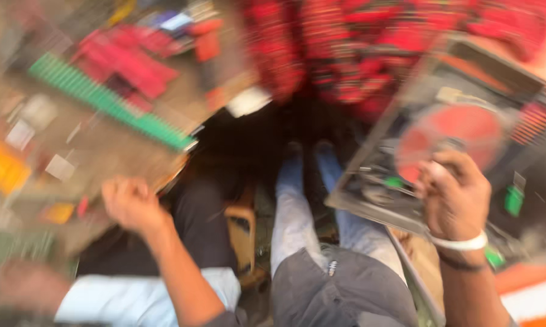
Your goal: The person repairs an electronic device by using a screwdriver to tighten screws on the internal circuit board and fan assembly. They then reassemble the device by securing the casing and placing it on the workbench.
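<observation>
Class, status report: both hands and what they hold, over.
Right hand grips tilted device tray with red disc. Left hand fisted at workbench edge. View blurred.

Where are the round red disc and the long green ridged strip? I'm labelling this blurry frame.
round red disc (460, 136), head view, on its red face.
long green ridged strip (106, 100), head view, mid-length.

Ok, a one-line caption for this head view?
Blurred: right hand grips an opened device with a red disc; left hand fisted beside cluttered workbench.
</observation>
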